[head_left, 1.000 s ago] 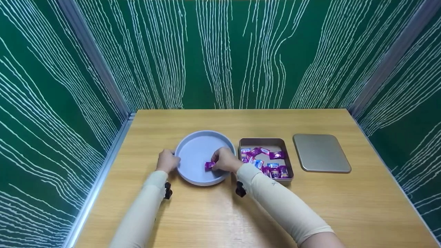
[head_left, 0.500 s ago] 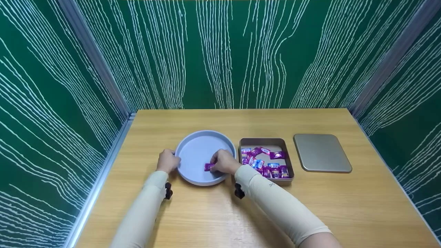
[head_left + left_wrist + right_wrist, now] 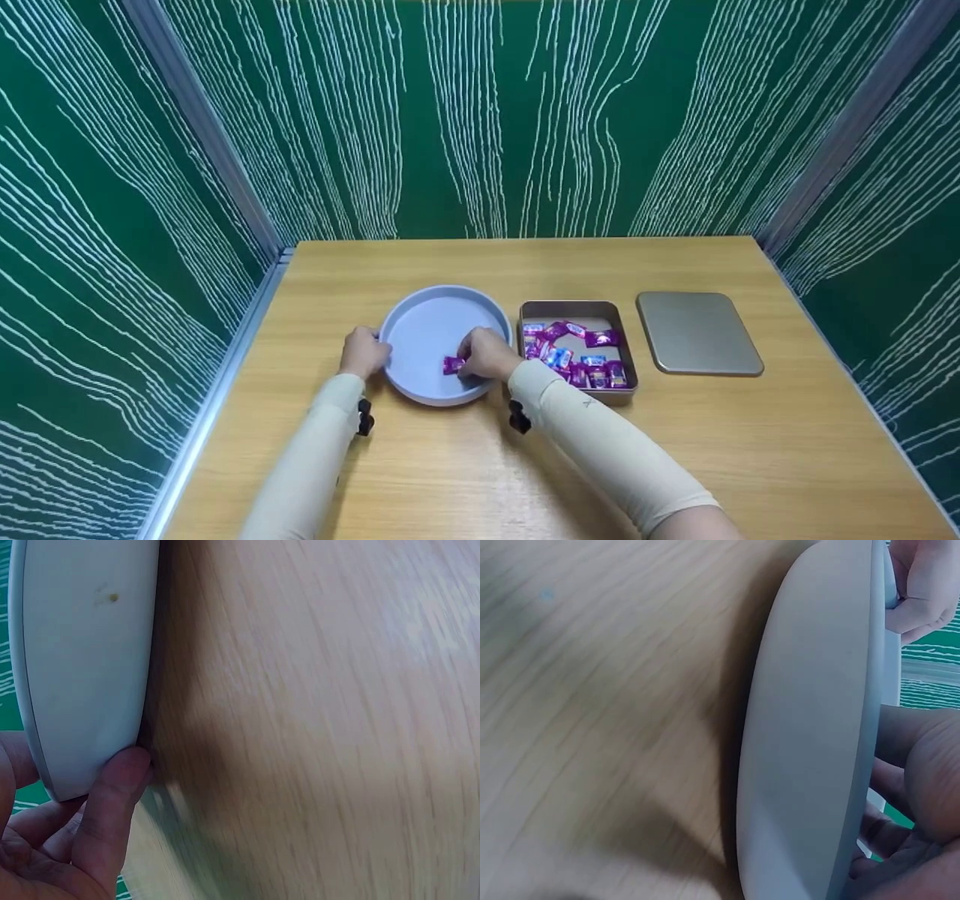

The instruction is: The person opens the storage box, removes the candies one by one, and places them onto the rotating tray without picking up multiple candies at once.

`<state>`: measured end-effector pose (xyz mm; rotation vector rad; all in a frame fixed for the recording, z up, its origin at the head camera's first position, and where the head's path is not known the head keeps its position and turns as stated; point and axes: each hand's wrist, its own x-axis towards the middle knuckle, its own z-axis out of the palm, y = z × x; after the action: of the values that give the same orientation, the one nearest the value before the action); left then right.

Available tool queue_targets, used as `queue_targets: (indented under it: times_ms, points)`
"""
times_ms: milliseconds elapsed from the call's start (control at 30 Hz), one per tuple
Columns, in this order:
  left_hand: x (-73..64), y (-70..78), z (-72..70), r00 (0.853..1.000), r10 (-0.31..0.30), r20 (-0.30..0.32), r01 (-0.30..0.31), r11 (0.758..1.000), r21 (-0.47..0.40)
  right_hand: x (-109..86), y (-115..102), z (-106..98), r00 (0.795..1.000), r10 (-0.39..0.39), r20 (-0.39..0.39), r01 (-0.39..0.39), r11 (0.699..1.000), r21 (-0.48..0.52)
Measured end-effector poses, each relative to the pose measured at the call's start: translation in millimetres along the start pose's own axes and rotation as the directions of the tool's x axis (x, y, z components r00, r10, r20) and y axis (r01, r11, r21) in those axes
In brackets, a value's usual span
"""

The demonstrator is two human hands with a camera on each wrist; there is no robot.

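Observation:
A round pale blue-grey dish (image 3: pixel 427 326) with a low wall lies on the table. My left hand (image 3: pixel 364 352) grips its left rim; the left wrist view has the thumb (image 3: pixel 116 787) pressed against the outer wall with other fingers beyond the edge. Over the right part of the dish, my right hand (image 3: pixel 487 354) pinches a purple-wrapped candy (image 3: pixel 452 365) close to the dish floor. Whether the candy touches the floor I cannot tell. In the right wrist view the wall of the dish (image 3: pixel 810 720) hides the candy and the fingertips.
Just right of the dish stands an open square metal tin (image 3: pixel 570 306) with several purple and blue wrapped candies (image 3: pixel 601 339). Its flat lid (image 3: pixel 701 334) lies farther right on the wooden table (image 3: pixel 450 480). Green walls with white streaks surround the table's back and sides.
My right hand has shifted slightly left and down inside the dish, the candy still in its fingers. The left hand keeps its place on the rim.

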<state>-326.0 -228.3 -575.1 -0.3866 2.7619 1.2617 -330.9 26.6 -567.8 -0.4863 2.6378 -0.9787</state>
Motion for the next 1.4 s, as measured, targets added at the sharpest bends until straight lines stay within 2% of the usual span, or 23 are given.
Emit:
queue_targets:
  times_ms: [300,533,700,967,1267,1400]
  points:
    - [0.9,-1.4,0.2,1.0,-0.013,0.014,0.013,1.0,-0.016,-7.6,-9,-17,0.999,-0.039,-0.026,0.04,0.998,0.039]
    - [1.5,-2.8,0.7,1.0,0.005,0.005,-0.006,0.999,0.054,-14.5,-8,-45,0.998,-0.042,-0.039,0.047,0.991,0.123]
    - [0.4,-1.7,-0.4,1.0,-0.018,0.024,0.017,0.999,0.034,-17.6,3,-68,0.999,-0.001,-0.032,0.006,0.985,0.173]
    - [-0.7,1.3,-2.1,0.999,-0.025,0.03,0.025,1.0,-0.003,-25.3,27,-99,0.995,0.065,-0.075,-0.048,0.977,0.209]
    - [-0.2,0.7,-0.8,0.999,-0.028,0.02,0.029,1.0,-0.009,-33.0,61,-113,0.992,0.097,-0.082,-0.081,0.98,0.18]
    - [-0.5,-1.0,0.7,1.0,0.008,-0.01,-0.008,1.0,0.022,-39.4,72,-115,0.989,0.128,-0.08,-0.115,0.983,0.146]
